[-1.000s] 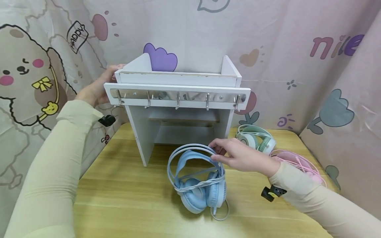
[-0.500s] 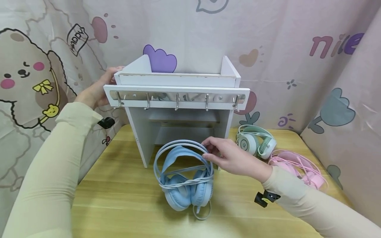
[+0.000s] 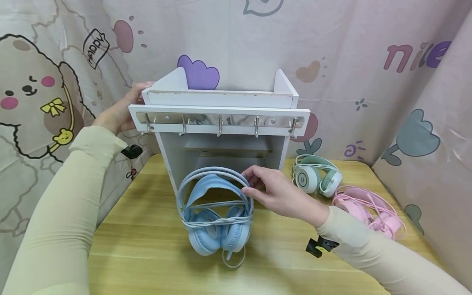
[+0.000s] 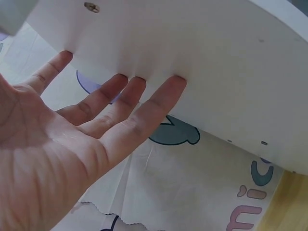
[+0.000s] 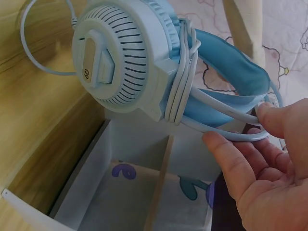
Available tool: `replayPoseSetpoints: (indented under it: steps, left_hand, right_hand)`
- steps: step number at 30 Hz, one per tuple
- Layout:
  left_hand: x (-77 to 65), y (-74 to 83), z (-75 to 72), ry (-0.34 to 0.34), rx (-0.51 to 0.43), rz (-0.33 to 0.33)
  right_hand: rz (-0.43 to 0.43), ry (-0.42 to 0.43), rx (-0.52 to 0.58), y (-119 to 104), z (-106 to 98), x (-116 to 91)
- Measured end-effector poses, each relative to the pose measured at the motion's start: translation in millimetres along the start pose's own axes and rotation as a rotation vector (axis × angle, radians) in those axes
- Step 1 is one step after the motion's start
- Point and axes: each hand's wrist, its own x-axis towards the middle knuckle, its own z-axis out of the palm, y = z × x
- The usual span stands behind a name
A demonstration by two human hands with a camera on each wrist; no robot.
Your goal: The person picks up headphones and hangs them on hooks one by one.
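Blue headphones (image 3: 232, 233) with their cable wound around them hang from my right hand (image 3: 282, 194) in front of a white shelf unit (image 3: 221, 99). In the right wrist view, thumb and fingers pinch the thin outer bands of the headband (image 5: 231, 134). My left hand (image 3: 119, 108) is at the unit's upper left side. Its straight fingertips press against the white side panel (image 4: 231, 72) in the left wrist view. Across the unit's front runs a metal strip with several hooks (image 3: 220, 125), all bare.
Green-and-white headphones (image 3: 307, 178) lie at the back right of the wooden table (image 3: 155, 254). Pink headphones (image 3: 385, 223) lie nearer, by the right edge. A printed curtain (image 3: 243, 49) closes off the back and sides.
My right hand has carried the blue headphones leftward and slightly up, to in front of the unit's opening. The left hand has stayed against the side panel.
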Motion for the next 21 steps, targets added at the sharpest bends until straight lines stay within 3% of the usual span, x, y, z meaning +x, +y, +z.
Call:
replayPoseSetpoints:
  steps: [13,21]
  left_hand:
    - [2.9,5.3,-0.1,-0.009,-0.04,0.027]
    - [-2.1,10.5,-7.7,0.013,-0.057,0.028]
  right_hand:
    - [-0.047,0.047,0.027,-11,4,13]
    - [-0.073,0.087,0.053,-19,11,29]
